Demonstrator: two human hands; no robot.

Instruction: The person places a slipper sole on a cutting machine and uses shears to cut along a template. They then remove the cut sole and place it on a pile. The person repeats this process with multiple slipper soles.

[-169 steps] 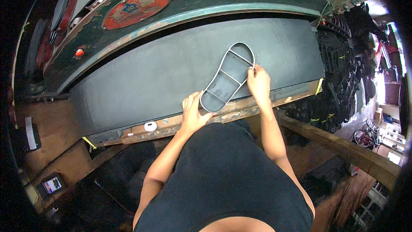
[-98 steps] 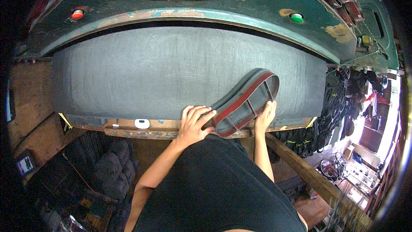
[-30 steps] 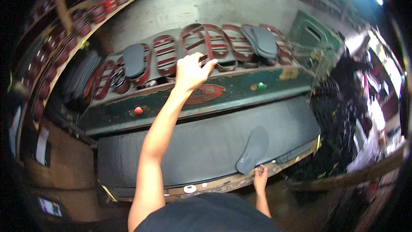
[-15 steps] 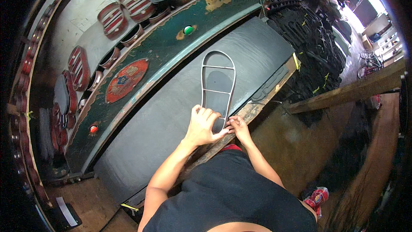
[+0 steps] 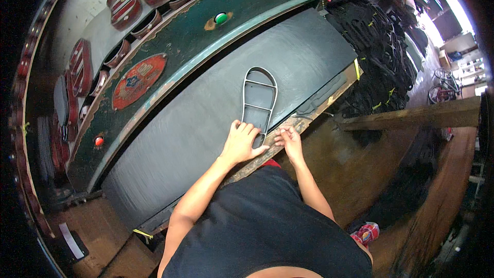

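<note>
A sole-shaped cutting die (image 5: 260, 106), a thin metal outline with crossbars, appears to rest on a dark grey sheet (image 5: 195, 108). My left hand (image 5: 241, 141) grips its near end, with the fingers over the left rim and the thumb by the right side. Those fingers hide part of the die's heel. Just right of that end, over the worn wooden front edge (image 5: 309, 116), is my right hand (image 5: 289, 143). Its fingers are loosely bent and slightly apart, off the die, with nothing visible in them.
Behind the sheet runs a green press beam (image 5: 188, 44) with a green button (image 5: 221, 18) and a red button (image 5: 99, 141). More red-sided dies (image 5: 123, 6) lie beyond it. Dark scrap strips (image 5: 370, 46) are heaped at right, above a wooden beam (image 5: 417, 116).
The die looks smaller and lower, set down toward the sheet, and the grey sole shape seen within it is gone. My right hand has moved off the die's edge; my left still holds it.
</note>
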